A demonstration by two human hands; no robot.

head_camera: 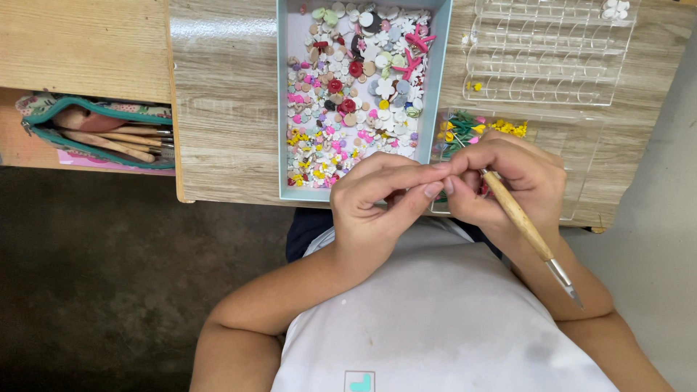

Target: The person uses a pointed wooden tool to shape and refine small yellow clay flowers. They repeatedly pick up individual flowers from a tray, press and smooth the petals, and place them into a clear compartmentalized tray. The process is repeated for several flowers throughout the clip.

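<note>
My left hand (385,203) and my right hand (512,181) meet at the table's near edge, fingertips pinched together on something too small to make out. My right hand also grips a wooden-handled tool with a metal tip (526,229), which slants down and right across my wrist. Just beyond my hands lies a light blue tray (283,109) full of several small coloured flower-shaped pieces in white, pink, red, yellow and purple.
A clear plastic organiser with round compartments (544,58) sits at the back right, and a clear lid with yellow, pink and green bits (479,129) lies under my right hand. An open teal pencil pouch with wooden tools (102,131) rests on the shelf at left.
</note>
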